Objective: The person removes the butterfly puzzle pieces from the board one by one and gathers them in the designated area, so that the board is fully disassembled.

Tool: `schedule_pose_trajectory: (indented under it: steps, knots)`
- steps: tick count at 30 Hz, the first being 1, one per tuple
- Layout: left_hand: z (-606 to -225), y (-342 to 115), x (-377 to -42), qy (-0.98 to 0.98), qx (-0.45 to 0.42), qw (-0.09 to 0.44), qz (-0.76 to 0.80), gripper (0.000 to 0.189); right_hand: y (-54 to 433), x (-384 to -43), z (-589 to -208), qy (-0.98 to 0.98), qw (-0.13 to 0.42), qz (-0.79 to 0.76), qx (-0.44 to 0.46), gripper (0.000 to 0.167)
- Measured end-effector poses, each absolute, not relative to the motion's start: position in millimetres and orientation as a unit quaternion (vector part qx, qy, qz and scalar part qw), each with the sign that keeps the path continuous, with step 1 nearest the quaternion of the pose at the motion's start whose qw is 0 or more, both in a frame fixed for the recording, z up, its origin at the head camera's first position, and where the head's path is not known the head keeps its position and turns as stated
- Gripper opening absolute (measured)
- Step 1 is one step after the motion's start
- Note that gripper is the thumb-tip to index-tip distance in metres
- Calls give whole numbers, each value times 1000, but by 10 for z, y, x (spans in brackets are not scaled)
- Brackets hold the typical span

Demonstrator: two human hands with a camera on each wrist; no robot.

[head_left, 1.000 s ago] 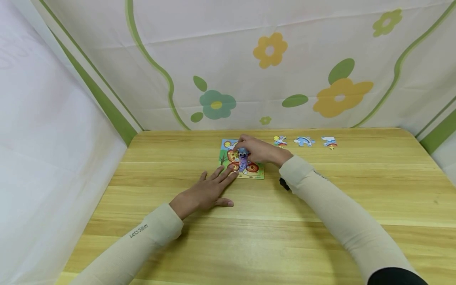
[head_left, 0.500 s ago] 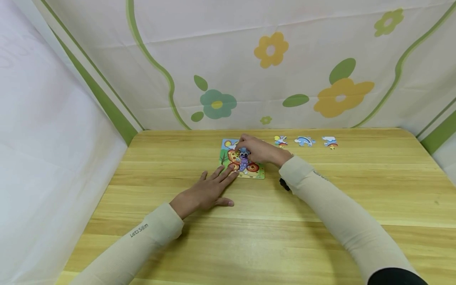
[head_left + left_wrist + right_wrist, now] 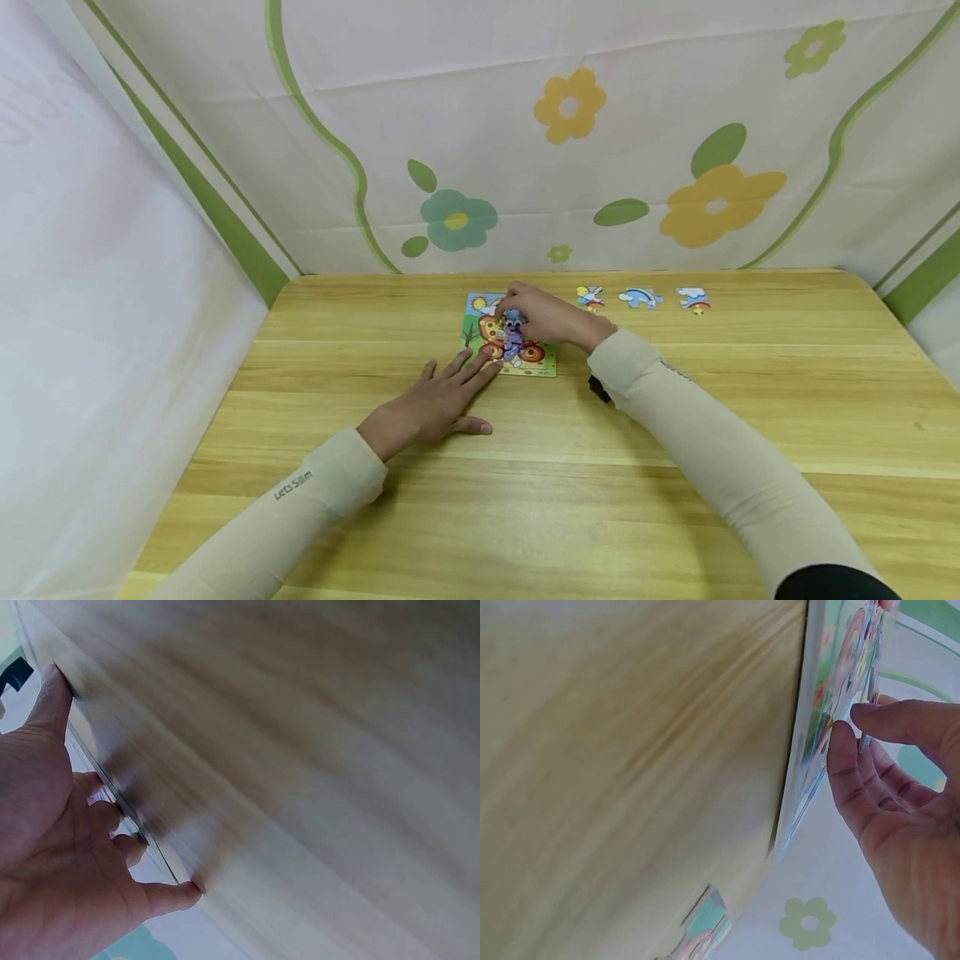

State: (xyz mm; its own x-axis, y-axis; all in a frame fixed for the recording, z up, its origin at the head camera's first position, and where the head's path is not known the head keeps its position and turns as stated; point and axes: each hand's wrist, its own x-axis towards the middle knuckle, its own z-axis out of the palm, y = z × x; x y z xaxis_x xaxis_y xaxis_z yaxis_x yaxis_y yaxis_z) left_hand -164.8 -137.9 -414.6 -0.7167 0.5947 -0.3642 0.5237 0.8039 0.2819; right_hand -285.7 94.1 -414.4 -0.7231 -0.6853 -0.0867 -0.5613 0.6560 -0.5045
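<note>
A square picture puzzle [image 3: 471, 333] with a butterfly scene lies on the table toward its far side. My left hand [image 3: 431, 407] is spread out, and its fingertips rest on the puzzle's lower left edge. Over the upper right part, my right hand [image 3: 551, 318] pinches a purple and blue puzzle piece [image 3: 512, 337] showing the butterfly's body and face. In the right wrist view the thumb and fingers of my right hand [image 3: 900, 772] meet at the thin piece, close against the puzzle face [image 3: 821, 712]. The right hand hides the puzzle's upper right corner in the head view.
Three loose puzzle pieces lie in a row along the table's far edge: one with a bird [image 3: 590, 297], one with a rainbow [image 3: 641, 297] and one with a cloud [image 3: 693, 299]. A flower-printed cloth [image 3: 510, 150] stands behind the wooden table [image 3: 600, 500].
Both hands keep their places on the puzzle. The purple piece under the right hand shifts or tilts only slightly; the loose pieces stay where they were.
</note>
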Motion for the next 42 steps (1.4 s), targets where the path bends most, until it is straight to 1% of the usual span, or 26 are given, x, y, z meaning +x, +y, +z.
schedule_pose_trajectory:
  steps: [9, 16, 21, 28, 42]
  knots:
    - [-4141, -1386, -1636, 924, 303, 217, 84, 91, 978, -2844, -4124, 897, 123, -244, -346, 45]
    - [-4153, -1387, -1641, 924, 309, 212, 83, 90, 1149, -2829, -4072, 896, 115, -262, -339, 47]
    - [-4153, -1400, -1643, 924, 309, 209, 80, 90, 1357, -2837, -4033, 896, 103, -265, -341, 48]
    - [-4156, -1400, -1644, 923, 310, 211, 82, 91, 1710, -2806, -3934, 896, 110, -281, -325, 50]
    - [-4136, -1401, -1633, 923, 311, 209, 84, 91, 2444, -2731, -3918, 919, 76, -249, -298, 46]
